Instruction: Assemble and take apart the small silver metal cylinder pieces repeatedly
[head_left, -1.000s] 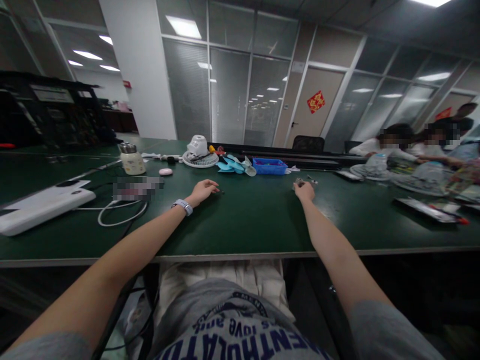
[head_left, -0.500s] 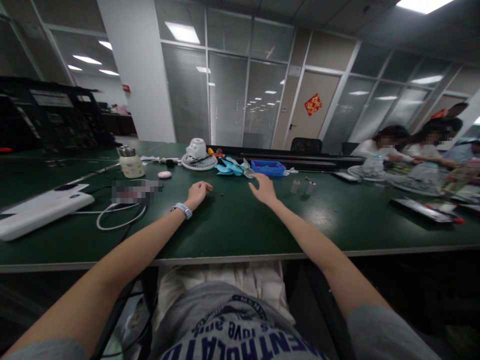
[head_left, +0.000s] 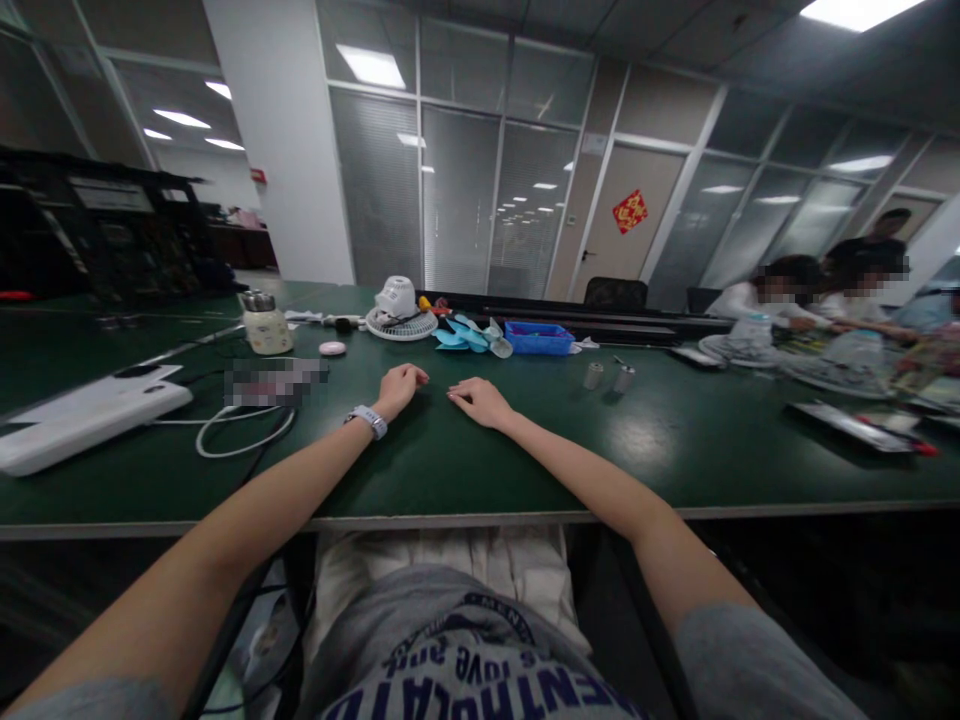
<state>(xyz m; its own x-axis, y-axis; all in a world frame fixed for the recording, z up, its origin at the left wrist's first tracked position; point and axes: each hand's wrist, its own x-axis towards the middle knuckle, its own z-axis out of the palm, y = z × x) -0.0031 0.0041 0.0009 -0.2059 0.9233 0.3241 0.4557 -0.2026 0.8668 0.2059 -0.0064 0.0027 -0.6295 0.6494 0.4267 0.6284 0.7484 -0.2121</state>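
Observation:
My left hand [head_left: 401, 391], a pale-strapped watch [head_left: 368, 420] on its wrist, rests over the green table with curled fingers; what they hold, if anything, is hidden. Just to its right is my right hand [head_left: 482, 402], palm down, thumb and fingertips close together and pointing left. Anything between those fingertips is too small to make out. The hands are apart. Beyond them lie light-blue fan blades [head_left: 466, 334], a white fan body with its round grille [head_left: 402, 322], and a blue tray [head_left: 538, 338] with small items. Two small metal cylinders [head_left: 593, 375] stand right of my right hand.
At left are a cream flask [head_left: 266, 328], a pink oval object [head_left: 332, 348], a white cable [head_left: 244, 450] and a long white device [head_left: 97, 430]. Long dark bars [head_left: 637, 328] run along the back. Several people sit or stand at the far right, near a flat pale object [head_left: 862, 427].
My right hand has moved left and down from near the blue tray, and its spread fingers have come together. A tiny dark piece between the hands no longer shows. My left hand has stayed put.

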